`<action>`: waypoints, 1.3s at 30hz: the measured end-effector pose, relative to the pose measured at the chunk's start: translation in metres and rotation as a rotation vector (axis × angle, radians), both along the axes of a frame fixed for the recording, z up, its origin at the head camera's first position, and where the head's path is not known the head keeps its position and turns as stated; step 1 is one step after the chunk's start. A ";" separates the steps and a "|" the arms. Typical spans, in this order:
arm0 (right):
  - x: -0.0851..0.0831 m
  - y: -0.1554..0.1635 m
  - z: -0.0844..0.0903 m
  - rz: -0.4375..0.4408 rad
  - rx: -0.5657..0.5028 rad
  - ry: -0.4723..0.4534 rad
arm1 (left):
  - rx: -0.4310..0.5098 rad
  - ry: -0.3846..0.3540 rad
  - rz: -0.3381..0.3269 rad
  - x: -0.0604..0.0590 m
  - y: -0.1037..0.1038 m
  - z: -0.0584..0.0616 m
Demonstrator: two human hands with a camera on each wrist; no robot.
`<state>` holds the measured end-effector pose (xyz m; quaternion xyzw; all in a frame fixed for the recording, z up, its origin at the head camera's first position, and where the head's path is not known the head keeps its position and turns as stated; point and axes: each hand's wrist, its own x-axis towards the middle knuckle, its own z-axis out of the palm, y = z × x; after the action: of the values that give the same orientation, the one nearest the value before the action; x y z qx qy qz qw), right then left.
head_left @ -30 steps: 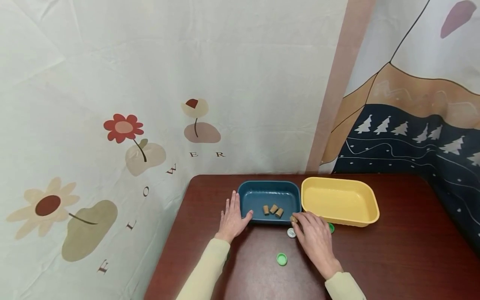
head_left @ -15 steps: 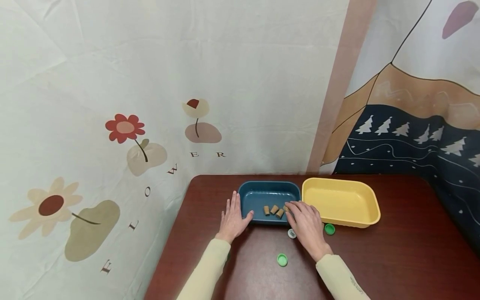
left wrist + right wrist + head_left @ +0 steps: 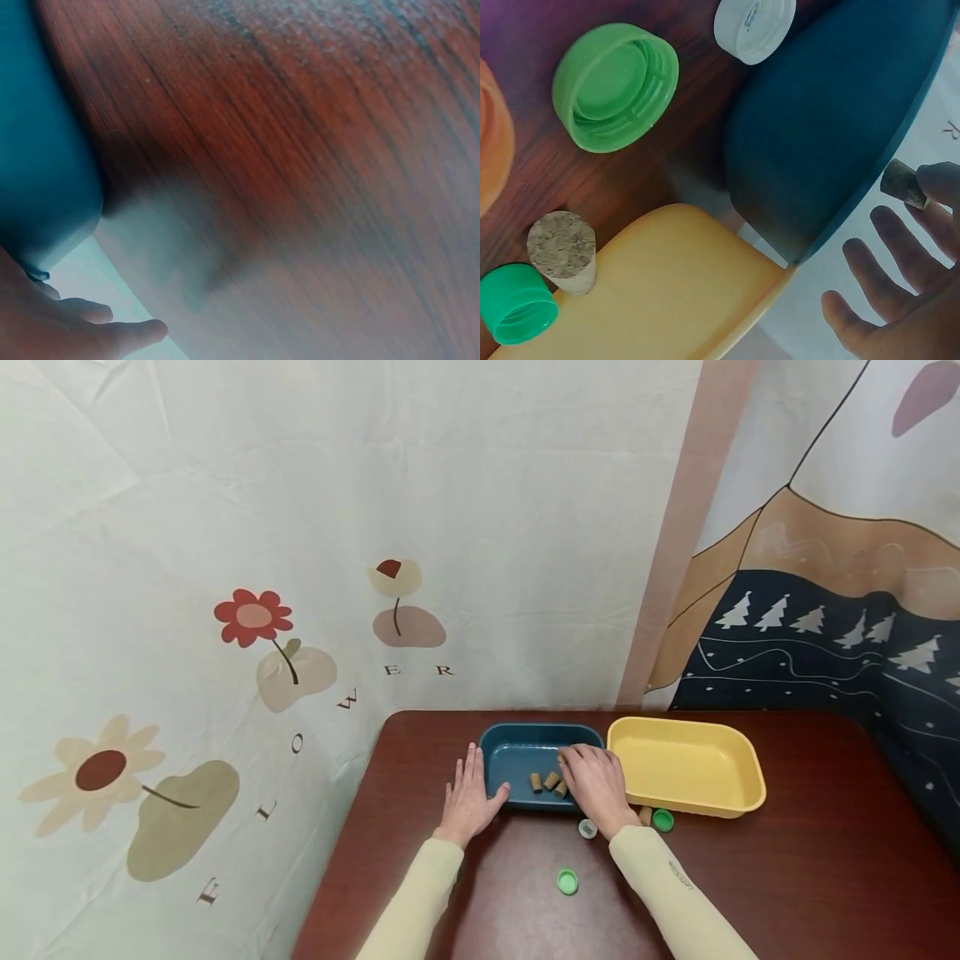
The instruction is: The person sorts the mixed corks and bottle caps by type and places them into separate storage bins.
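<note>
A dark red worktop (image 3: 787, 860) carries a yellow tray (image 3: 686, 764) touching a blue tray (image 3: 517, 747) on its left. The left hand (image 3: 468, 793) lies flat beside the blue tray, fingers straight, thumb against its wall. The right hand (image 3: 596, 781) hovers over that tray, its grip pinching a cork (image 3: 904, 184) above three loose corks (image 3: 547, 782). In front lie two green caps (image 3: 567, 882), a white cap (image 3: 587, 828) and another cork (image 3: 562, 251).
</note>
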<state>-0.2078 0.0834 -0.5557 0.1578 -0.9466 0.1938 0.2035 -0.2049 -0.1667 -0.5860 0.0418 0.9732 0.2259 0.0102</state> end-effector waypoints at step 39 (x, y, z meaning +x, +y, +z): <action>-0.023 -0.006 -0.009 0.034 0.048 -0.152 | 0.010 0.003 -0.008 0.001 0.000 0.001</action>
<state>-0.2312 0.0773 -0.5648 0.1636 -0.9609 0.1858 0.1240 -0.2043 -0.1671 -0.5853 0.0459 0.9719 0.2306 0.0093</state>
